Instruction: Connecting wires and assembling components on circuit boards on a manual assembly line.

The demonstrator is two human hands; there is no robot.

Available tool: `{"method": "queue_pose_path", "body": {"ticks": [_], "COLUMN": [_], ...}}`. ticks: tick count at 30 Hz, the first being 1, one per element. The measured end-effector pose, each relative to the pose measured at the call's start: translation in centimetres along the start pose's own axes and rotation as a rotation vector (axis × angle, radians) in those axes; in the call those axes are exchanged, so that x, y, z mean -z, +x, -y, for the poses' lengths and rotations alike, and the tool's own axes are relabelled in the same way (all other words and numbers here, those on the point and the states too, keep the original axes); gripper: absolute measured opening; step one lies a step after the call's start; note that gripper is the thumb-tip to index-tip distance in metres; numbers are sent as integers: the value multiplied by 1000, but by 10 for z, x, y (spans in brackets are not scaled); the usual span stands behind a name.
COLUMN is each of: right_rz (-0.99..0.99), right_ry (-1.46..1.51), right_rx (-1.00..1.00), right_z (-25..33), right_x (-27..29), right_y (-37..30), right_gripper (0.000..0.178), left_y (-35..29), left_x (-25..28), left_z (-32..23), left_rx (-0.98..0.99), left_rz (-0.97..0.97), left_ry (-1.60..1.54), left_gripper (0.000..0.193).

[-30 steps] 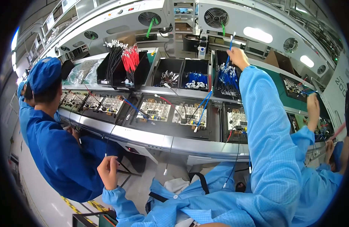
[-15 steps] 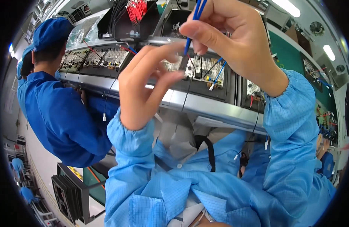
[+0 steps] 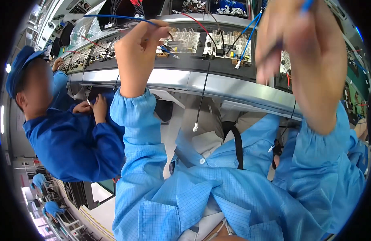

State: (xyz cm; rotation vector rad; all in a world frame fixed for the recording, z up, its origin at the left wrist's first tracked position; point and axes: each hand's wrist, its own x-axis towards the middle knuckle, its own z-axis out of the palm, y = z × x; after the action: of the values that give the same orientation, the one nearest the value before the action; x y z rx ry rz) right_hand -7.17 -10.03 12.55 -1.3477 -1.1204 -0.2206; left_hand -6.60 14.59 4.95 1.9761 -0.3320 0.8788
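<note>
My left hand (image 3: pixel 135 56) is closed in a pinch at the bench's far side. From its fingertips a thin blue wire (image 3: pixel 117 16) stretches left, its far end smeared. My right hand (image 3: pixel 304 60) is raised on the right, much blurred, over the bench edge. A slim blue tool (image 3: pixel 308 5), tweezer-like, shows at its upper side; how the fingers sit on it is partly hidden. Between the hands stands a circuit board (image 3: pixel 229 47) with clear upright parts. Blue wires (image 3: pixel 245 48) with a white connector (image 3: pixel 238 64) lie over it. A black wire (image 3: pixel 204 86) hangs over the bench edge.
A metal rail (image 3: pixel 169 80) runs along the bench front. More boards (image 3: pixel 87 55) sit on the left, near a co-worker in blue (image 3: pixel 69 140) close by. Small-part bins (image 3: pixel 229 10) and red wires (image 3: pixel 136 3) are at the back.
My hands have moved apart, the left leftward and the right rightward. A blue wire now shows in my left fingers, which were spread before. The whole view has shifted; the co-worker's head has turned.
</note>
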Motion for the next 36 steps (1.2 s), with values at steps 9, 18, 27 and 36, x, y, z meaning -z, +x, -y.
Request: {"method": "queue_pose_path", "body": {"ticks": [9, 18, 27, 36], "right_rz": [597, 672, 280, 82], "right_ry": [75, 475, 633, 319], "right_rx": [-399, -487, -511, -461], "right_z": [28, -6, -2, -11], "right_x": [2, -40, -35, -38], "right_y": [-103, -159, -150, -157], "right_gripper": [20, 12, 24, 28], "left_y": [-9, -34, -39, -28], "left_x": [-15, -30, -10, -16], "left_z": [-18, 24, 23, 30], "left_rx": [-78, 118, 229, 264], "left_rz": [56, -38, -166, 14], "left_ry": [331, 119, 91, 162], "left_gripper": [12, 8, 11, 12]}}
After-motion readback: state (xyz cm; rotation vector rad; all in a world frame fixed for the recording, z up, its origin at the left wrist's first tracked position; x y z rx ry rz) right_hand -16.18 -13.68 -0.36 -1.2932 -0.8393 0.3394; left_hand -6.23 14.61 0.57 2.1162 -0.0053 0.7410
